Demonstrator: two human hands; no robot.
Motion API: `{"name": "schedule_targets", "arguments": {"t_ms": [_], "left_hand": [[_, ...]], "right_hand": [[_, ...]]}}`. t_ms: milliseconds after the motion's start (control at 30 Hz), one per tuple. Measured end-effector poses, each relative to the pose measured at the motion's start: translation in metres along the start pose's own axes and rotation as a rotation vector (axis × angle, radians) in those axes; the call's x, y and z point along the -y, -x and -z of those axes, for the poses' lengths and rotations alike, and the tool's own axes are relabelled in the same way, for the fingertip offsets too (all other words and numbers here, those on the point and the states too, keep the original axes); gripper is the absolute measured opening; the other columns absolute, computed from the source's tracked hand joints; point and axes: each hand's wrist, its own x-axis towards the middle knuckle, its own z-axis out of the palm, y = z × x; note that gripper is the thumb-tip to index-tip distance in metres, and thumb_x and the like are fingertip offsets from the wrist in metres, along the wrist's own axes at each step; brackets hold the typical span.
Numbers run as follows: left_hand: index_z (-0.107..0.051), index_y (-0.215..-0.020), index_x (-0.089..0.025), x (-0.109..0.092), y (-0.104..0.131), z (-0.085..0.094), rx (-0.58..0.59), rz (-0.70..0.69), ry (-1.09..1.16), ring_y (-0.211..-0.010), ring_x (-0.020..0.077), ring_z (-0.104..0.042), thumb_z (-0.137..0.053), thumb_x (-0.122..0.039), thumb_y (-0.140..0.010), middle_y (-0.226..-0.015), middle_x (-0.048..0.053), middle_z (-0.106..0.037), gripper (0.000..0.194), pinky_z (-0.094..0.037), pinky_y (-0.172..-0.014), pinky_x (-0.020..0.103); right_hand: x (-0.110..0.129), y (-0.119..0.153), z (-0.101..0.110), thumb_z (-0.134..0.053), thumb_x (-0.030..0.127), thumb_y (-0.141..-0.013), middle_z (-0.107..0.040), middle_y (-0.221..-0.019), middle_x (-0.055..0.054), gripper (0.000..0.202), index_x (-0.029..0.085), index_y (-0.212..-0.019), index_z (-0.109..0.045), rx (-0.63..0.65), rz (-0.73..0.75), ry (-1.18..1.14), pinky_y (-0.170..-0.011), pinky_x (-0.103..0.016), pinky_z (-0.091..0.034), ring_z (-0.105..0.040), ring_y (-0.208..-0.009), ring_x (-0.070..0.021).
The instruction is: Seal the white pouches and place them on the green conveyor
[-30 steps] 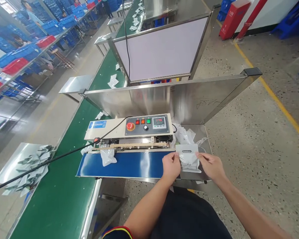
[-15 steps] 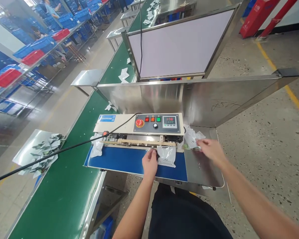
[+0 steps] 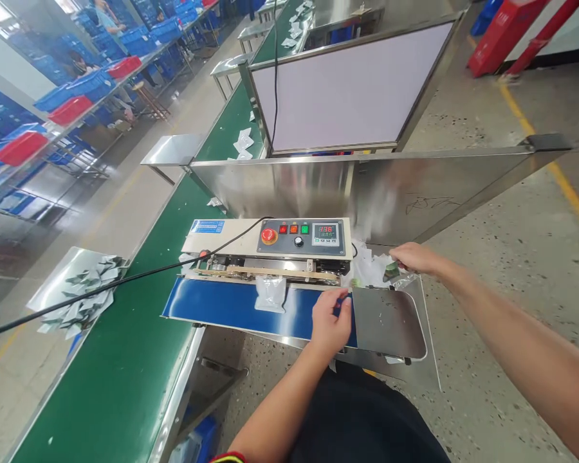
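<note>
My right hand [image 3: 417,258] pinches a small pouch [image 3: 391,271] with a green side, at the right end of the band sealing machine [image 3: 231,239]. More white pouches [image 3: 364,263] lie heaped beside it, partly hidden behind the metal plate. Over the right part of the blue conveyor belt [image 3: 212,305] is my left hand [image 3: 332,321], fingers curved and apart from the thumb, nothing seen between them. A filled white pouch [image 3: 271,294] hangs from the sealer's band, its lower part on the blue belt. At the sealer's left end, another white pouch [image 3: 187,262] is partly visible.
A steel panel [image 3: 289,186] stands behind the sealer. A black cable [image 3: 139,280] crosses in front of it to the left. The long green conveyor [image 3: 125,360] runs alongside, with a metal tray [image 3: 53,283] of pouches beyond it. A steel plate [image 3: 390,321] adjoins the blue belt.
The filled pouch has travelled left along the sealer, and the pouch at the left end has mostly left the belt. My left hand has moved right; my right hand now grips a green-sided pouch.
</note>
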Motion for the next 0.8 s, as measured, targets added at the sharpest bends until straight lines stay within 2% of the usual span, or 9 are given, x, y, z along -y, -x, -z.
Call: {"name": "schedule_targets", "arguments": {"t_ms": [100, 167, 200, 300, 400, 500, 567, 700, 800], "left_hand": [[-0.075, -0.144, -0.022, -0.011, -0.019, -0.029, 0.162, -0.210, -0.041, -0.147, 0.0349, -0.066, -0.069, -0.039, -0.106, -0.149, 0.017, -0.075, 0.042, -0.052, -0.127, 0.060], [-0.079, -0.137, -0.024, -0.017, -0.025, -0.043, 0.264, -0.247, 0.003, -0.144, 0.0333, -0.068, -0.066, -0.039, -0.108, -0.143, 0.014, -0.079, 0.035, -0.053, -0.126, 0.057], [-0.082, -0.130, -0.024, -0.019, -0.025, -0.048, 0.290, -0.230, 0.041, -0.136, 0.0317, -0.073, -0.062, -0.039, -0.110, -0.135, 0.013, -0.082, 0.032, -0.057, -0.122, 0.054], [-0.087, -0.114, -0.023, -0.020, -0.015, -0.050, 0.255, -0.058, 0.127, -0.106, 0.0275, -0.082, -0.052, -0.046, -0.115, -0.112, 0.012, -0.087, 0.042, -0.066, -0.101, 0.043], [-0.089, -0.107, -0.020, -0.014, -0.001, -0.042, 0.220, 0.143, 0.167, -0.089, 0.0262, -0.079, -0.057, -0.057, -0.111, -0.097, 0.011, -0.085, 0.049, -0.065, -0.085, 0.037], [-0.088, -0.094, -0.017, -0.002, 0.008, -0.035, 0.200, 0.298, 0.205, -0.081, 0.0250, -0.074, -0.066, -0.063, -0.103, -0.088, 0.009, -0.083, 0.052, -0.061, -0.076, 0.033], [-0.086, -0.085, -0.015, 0.009, 0.007, -0.031, 0.137, 0.405, 0.220, -0.075, 0.0231, -0.071, -0.071, -0.063, -0.097, -0.083, 0.008, -0.081, 0.052, -0.057, -0.071, 0.032], [-0.085, -0.083, -0.013, 0.029, -0.007, -0.020, -0.021, 0.622, 0.298, -0.069, 0.0203, -0.066, -0.079, -0.063, -0.083, -0.076, 0.006, -0.079, 0.050, -0.053, -0.068, 0.031], [-0.084, -0.082, -0.013, 0.037, -0.022, 0.000, -0.105, 0.672, 0.324, -0.072, 0.0211, -0.068, -0.083, -0.060, -0.080, -0.074, 0.006, -0.077, 0.047, -0.055, -0.070, 0.031]], "right_hand": [[0.009, 0.042, 0.011, -0.070, 0.046, -0.076, -0.040, -0.055, 0.002, 0.039, 0.025, -0.058, -0.043, 0.220, -0.025, -0.168, -0.051, -0.029, -0.019, -0.028, -0.051, -0.0123], [0.012, 0.072, 0.009, -0.076, 0.054, -0.074, -0.037, -0.055, 0.004, 0.044, 0.025, -0.059, -0.046, 0.319, -0.022, -0.332, -0.049, -0.028, -0.018, -0.027, -0.051, -0.0115], [0.011, 0.085, 0.004, -0.078, 0.060, -0.075, -0.041, -0.056, 0.003, 0.047, 0.024, -0.060, -0.050, 0.310, -0.006, -0.412, -0.049, -0.027, -0.023, -0.031, -0.052, -0.0121], [-0.005, 0.118, -0.019, -0.072, 0.084, -0.083, -0.068, -0.075, -0.007, 0.063, 0.021, -0.075, -0.071, 0.095, 0.119, -0.564, -0.066, -0.033, -0.052, -0.061, -0.072, -0.0223], [-0.034, 0.136, -0.053, -0.076, 0.092, -0.078, -0.079, -0.094, -0.011, 0.070, 0.022, -0.088, -0.081, -0.138, 0.191, -0.569, -0.094, -0.045, -0.060, -0.072, -0.100, -0.0337], [-0.054, 0.136, -0.087, -0.080, 0.085, -0.079, -0.078, -0.084, -0.009, 0.062, 0.023, -0.086, -0.081, -0.280, 0.079, -0.511, -0.088, -0.046, -0.063, -0.075, -0.090, -0.0339], [-0.055, 0.126, -0.106, -0.079, 0.081, -0.081, -0.078, -0.080, -0.007, 0.058, 0.023, -0.084, -0.080, -0.280, -0.019, -0.571, -0.078, -0.045, -0.065, -0.075, -0.080, -0.0320], [-0.029, 0.095, -0.132, -0.082, 0.071, -0.080, -0.079, -0.083, -0.007, 0.049, 0.022, -0.083, -0.077, -0.175, -0.124, -0.737, -0.072, -0.042, -0.068, -0.076, -0.076, -0.0286], [-0.004, 0.071, -0.141, -0.088, 0.066, -0.081, -0.078, -0.083, -0.010, 0.046, 0.021, -0.082, -0.076, -0.096, -0.129, -0.721, -0.073, -0.042, -0.070, -0.077, -0.075, -0.0279]]}}
